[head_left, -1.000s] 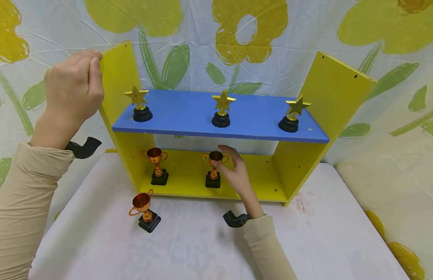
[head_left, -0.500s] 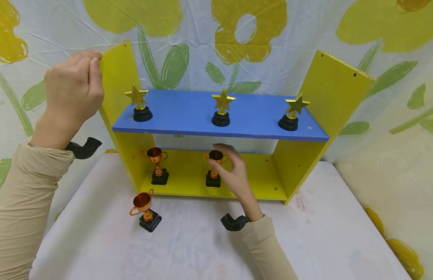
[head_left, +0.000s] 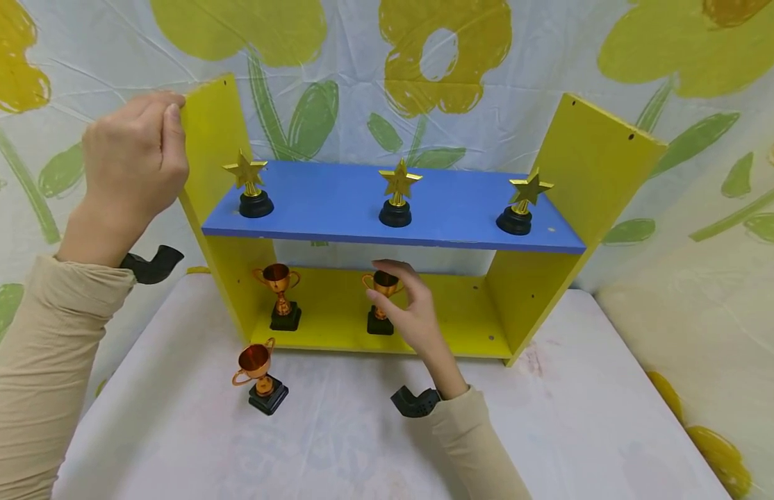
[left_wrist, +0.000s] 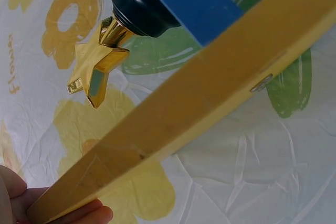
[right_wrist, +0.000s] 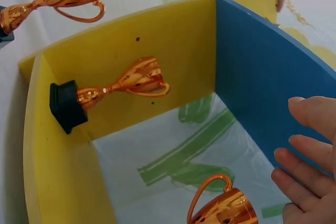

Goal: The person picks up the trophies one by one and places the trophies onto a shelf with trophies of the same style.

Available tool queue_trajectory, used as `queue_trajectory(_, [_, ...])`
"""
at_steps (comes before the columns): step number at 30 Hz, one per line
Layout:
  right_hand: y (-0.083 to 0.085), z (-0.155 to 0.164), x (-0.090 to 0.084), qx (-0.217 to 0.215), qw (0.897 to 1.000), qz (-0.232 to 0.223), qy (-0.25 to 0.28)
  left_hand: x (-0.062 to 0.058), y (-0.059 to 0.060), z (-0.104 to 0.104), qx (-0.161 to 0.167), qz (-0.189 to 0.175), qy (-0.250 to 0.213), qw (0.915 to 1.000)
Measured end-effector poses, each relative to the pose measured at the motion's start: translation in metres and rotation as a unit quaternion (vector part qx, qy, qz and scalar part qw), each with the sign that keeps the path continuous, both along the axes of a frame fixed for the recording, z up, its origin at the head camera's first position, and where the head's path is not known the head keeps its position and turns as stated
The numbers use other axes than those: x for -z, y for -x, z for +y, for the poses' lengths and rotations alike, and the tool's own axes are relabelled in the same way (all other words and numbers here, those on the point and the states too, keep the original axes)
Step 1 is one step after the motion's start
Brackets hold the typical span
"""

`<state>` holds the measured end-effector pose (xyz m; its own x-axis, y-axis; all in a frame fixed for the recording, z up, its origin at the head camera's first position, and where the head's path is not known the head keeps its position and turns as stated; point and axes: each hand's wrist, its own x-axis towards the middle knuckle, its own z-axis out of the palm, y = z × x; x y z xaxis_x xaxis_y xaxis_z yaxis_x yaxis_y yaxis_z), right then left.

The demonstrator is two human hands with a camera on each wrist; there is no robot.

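A yellow shelf unit (head_left: pixel 587 160) with a blue upper board (head_left: pixel 337 201) stands on the white table. My left hand (head_left: pixel 155 121) grips the top of its left side panel (left_wrist: pixel 210 93), fingers (left_wrist: pixel 79 214) curled round the edge. My right hand (head_left: pixel 393 288) hovers with relaxed fingers (right_wrist: pixel 310 145) just in front of the middle copper cup trophy (head_left: pixel 379 316) on the bottom board, holding nothing. Another copper cup (head_left: pixel 279 295) stands to the left on that board. A third one (head_left: pixel 257 375) stands on the table in front.
Three gold star trophies (head_left: pixel 249 182) (head_left: pixel 397 191) (head_left: pixel 524 201) stand on the blue board; the leftmost one (left_wrist: pixel 100 72) is near my left hand. A flower-print cloth (head_left: pixel 437 62) hangs behind. White table (head_left: pixel 581 417) stretches to the right and front.
My right hand has let go of the middle copper cup and drawn slightly left and back, fingers relaxed. The left hand keeps its grip on the panel.
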<state>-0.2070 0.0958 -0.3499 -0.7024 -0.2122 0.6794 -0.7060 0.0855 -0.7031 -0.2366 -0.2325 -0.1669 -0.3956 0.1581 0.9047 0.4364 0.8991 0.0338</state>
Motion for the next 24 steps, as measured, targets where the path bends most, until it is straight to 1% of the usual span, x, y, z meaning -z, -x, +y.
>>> queue_trajectory(9, [-0.003,-0.005,-0.002,-0.012,1.000,-0.007,0.005,0.001,0.001,0.000,-0.001,-0.003,-0.002,1.0000])
queue_trajectory(16, [0.014,-0.009,0.018,-0.027,0.999,0.009,0.016,0.001,-0.001,0.000,0.001,-0.005,0.003,1.0000])
queue_trajectory(20, [0.016,-0.012,0.020,-0.037,0.999,0.016,0.018,0.001,-0.001,0.000,0.002,-0.005,0.004,1.0000])
queue_trajectory(24, [0.015,-0.017,0.019,-0.042,0.999,0.021,0.020,0.001,-0.001,0.000,0.003,-0.006,0.005,1.0000])
